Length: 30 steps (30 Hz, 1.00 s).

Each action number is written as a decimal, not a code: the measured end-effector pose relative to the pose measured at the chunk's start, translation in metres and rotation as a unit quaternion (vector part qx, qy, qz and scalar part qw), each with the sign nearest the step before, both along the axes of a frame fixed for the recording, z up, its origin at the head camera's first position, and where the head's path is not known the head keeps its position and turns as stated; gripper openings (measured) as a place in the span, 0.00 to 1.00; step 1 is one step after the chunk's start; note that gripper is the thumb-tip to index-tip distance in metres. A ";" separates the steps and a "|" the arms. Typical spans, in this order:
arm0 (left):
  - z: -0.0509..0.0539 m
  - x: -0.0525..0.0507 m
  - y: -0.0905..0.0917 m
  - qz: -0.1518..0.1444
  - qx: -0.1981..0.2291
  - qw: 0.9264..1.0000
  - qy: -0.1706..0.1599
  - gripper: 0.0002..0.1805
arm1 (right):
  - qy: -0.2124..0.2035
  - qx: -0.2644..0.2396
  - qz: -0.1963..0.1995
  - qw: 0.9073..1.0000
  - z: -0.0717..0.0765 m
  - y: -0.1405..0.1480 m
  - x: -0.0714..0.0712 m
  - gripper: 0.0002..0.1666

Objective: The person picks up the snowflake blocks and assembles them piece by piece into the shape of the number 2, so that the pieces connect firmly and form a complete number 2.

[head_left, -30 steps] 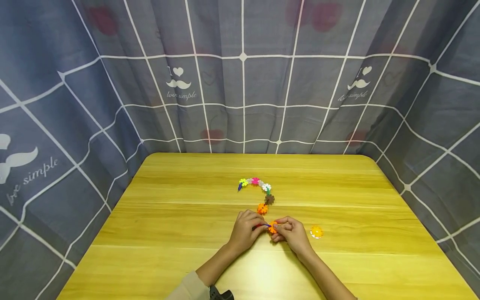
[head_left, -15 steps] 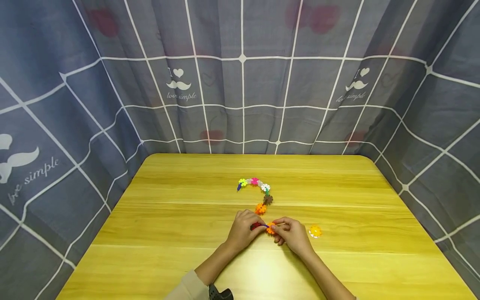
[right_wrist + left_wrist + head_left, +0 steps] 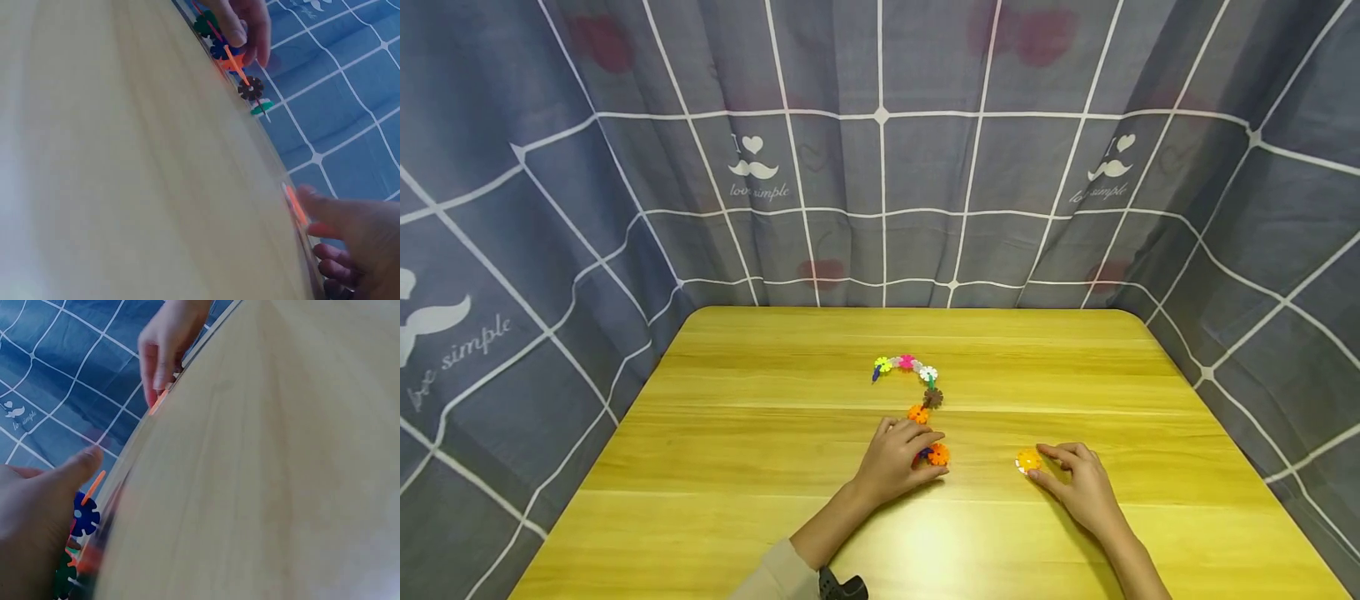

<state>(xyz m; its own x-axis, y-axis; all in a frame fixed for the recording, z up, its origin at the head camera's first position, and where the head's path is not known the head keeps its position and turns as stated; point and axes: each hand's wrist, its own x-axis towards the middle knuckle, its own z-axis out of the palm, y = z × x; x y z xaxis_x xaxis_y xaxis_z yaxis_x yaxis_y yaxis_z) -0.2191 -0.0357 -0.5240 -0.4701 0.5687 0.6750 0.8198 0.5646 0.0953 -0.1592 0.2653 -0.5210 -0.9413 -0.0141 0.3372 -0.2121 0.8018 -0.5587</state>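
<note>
A curved chain of notched plastic snowflake discs lies on the table, with a brown disc [image 3: 933,397] and a pink disc [image 3: 907,362] along it. My left hand [image 3: 891,458] rests over the near end, thumb and fingers spread around an orange disc [image 3: 938,454] without visibly pinching it. Beside that orange piece a blue disc [image 3: 86,514] shows in the left wrist view; the hand hides some of the chain. To the right, my right hand [image 3: 1082,487] has thumb and index finger at the edge of a yellow-orange disc [image 3: 1028,460]. White shows under this disc.
The wooden table [image 3: 760,442] stretches around both hands. Grey checked curtains [image 3: 820,183] hang behind it and along both sides. A dark strap [image 3: 841,586] sits by the left sleeve [image 3: 778,575].
My right hand has let go of the orange disc and moved right to the yellow-orange one. The left hand stays in place, its thumb and fingers now spread wider.
</note>
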 end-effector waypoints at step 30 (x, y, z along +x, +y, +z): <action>-0.003 -0.001 0.003 0.008 -0.004 0.999 -0.038 0.16 | -0.052 -0.341 0.149 0.927 0.014 -0.096 -0.015 0.11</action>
<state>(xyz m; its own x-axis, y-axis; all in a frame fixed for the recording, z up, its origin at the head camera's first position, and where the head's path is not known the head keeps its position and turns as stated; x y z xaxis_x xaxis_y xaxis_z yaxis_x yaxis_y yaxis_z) -0.2198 -0.0329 -0.5272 -0.5291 0.5659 0.6323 0.8009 0.5792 0.1519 -0.1742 0.1697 -0.5073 -0.9576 -0.0957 0.2718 -0.2848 0.1695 -0.9435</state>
